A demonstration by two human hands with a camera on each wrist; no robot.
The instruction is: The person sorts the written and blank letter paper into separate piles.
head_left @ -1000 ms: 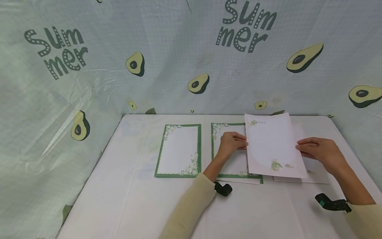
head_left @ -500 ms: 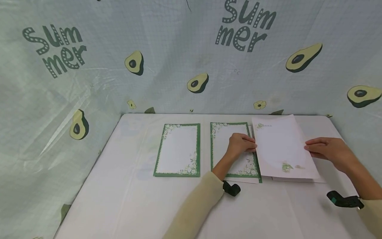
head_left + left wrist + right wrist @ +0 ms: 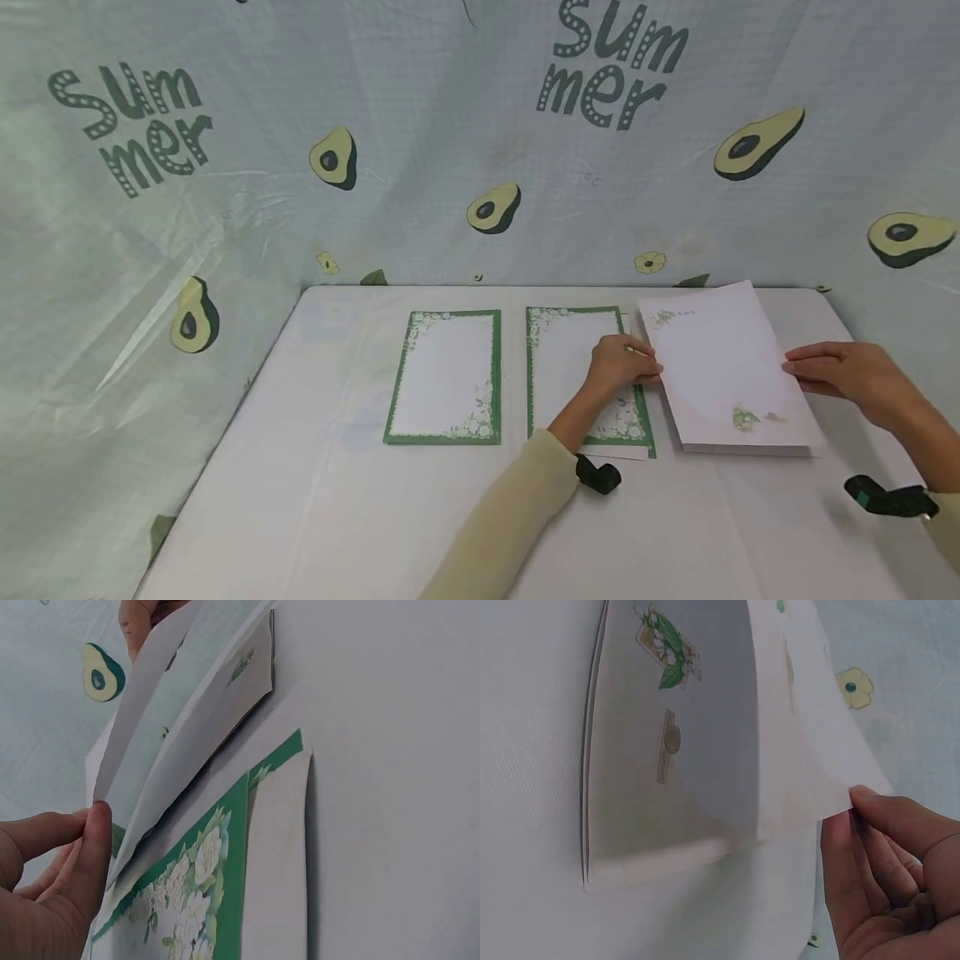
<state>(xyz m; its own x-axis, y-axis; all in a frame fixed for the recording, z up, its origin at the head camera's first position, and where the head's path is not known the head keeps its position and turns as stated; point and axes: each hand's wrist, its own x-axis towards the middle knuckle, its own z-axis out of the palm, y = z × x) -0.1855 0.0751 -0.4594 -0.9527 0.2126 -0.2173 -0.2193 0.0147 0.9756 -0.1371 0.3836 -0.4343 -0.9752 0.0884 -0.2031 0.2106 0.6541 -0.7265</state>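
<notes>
A pale pink sheet of paper (image 3: 723, 367) with small green leaf prints is held by its two sides at the table's right. My left hand (image 3: 618, 362) pinches its left edge, thumb on top in the left wrist view. On the opposite edge, my right hand (image 3: 847, 375) pinches it between thumb and fingers. Both wrist views show the sheet raised over a similar printed paper pile (image 3: 667, 817), which it mostly covers in the head view. Beneath my left forearm lies a green-bordered floral sheet (image 3: 562, 358), with a pale sheet (image 3: 618, 452) sticking out under it.
Another green-bordered floral sheet (image 3: 442, 375) lies flat farther left. The white table (image 3: 337, 517) meets a hanging cloth (image 3: 420, 125) printed with avocados at the back and left. A black wrist camera (image 3: 597, 475) sits on each wrist.
Both hands have carried the pink sheet to the right and off the middle green-bordered sheet. It now lines up over the pile on the right.
</notes>
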